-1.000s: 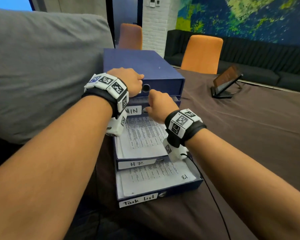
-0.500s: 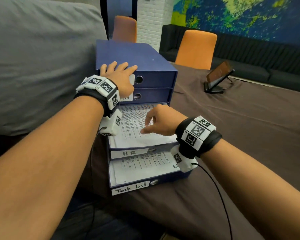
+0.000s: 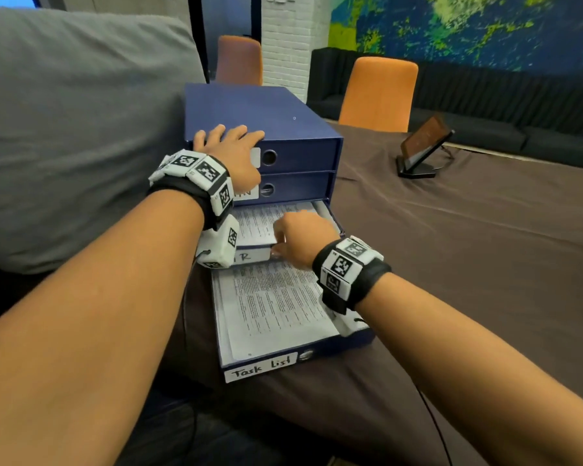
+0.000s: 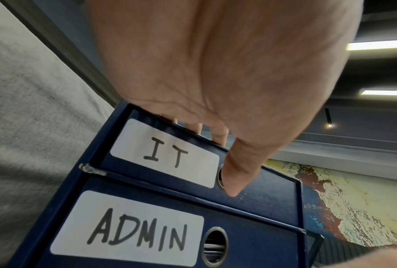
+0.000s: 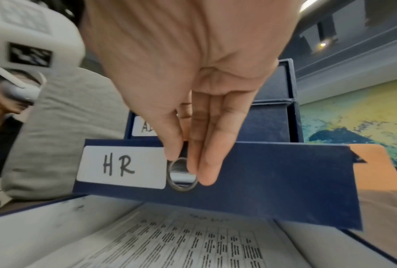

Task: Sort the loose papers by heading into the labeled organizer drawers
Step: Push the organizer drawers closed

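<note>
A dark blue drawer organizer (image 3: 266, 109) stands on the table. My left hand (image 3: 231, 146) lies flat on its top, and its thumb (image 4: 236, 156) touches the ring hole of the closed IT drawer (image 4: 165, 154). Under that, the ADMIN drawer (image 4: 135, 234) is closed. The HR drawer (image 5: 261, 172) sticks partly out with printed papers (image 3: 266, 220) in it. My right hand (image 5: 188, 168) presses straight fingers on that drawer's front beside the metal ring. The lowest drawer, Task List (image 3: 263, 368), is pulled far out and holds printed sheets (image 3: 273, 307).
A large grey cushion (image 3: 74, 129) lies against the organizer's left side. A tablet on a stand (image 3: 421, 149) sits on the brown tablecloth (image 3: 468, 264) to the right. Two orange chairs (image 3: 377, 92) and a black sofa stand behind the table.
The right hand left the ADMIN drawer, crossed the HR papers and now presses the HR drawer front. That drawer has slid partly in. The left hand flattened on the organizer's top.
</note>
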`<action>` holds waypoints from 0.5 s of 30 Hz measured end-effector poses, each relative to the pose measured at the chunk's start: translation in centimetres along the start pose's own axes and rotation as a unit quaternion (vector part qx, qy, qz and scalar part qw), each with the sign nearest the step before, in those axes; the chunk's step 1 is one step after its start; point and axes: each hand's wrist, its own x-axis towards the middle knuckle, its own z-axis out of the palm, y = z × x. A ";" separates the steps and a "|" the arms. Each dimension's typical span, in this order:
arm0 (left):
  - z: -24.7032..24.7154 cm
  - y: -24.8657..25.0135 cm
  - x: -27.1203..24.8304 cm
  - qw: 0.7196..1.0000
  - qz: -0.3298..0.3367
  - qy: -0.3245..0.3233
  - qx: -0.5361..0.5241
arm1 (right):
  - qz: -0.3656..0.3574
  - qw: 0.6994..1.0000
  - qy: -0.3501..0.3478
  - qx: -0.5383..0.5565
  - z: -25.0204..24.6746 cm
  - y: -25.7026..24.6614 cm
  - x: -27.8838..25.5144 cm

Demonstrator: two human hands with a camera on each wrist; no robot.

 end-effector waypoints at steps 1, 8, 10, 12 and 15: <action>0.0 0.0 0.0 1.000 0.001 0.001 0.000 | 0.013 1.000 0.008 0.003 0.3 0.1 1.0; 0.3 0.1 -0.1 1.000 0.006 0.006 -0.003 | 0.039 0.997 0.037 0.050 0.9 1.1 3.6; 0.3 0.2 -0.2 1.000 0.005 0.007 -0.004 | 0.044 0.996 0.062 0.054 1.7 1.2 3.8; 0.3 0.2 -0.2 1.000 0.004 0.009 -0.007 | 0.058 0.994 0.077 0.055 2.5 1.1 4.1; 0.4 0.1 -0.3 1.000 0.003 0.010 -0.007 | 0.081 0.992 0.078 0.058 3.0 1.0 5.2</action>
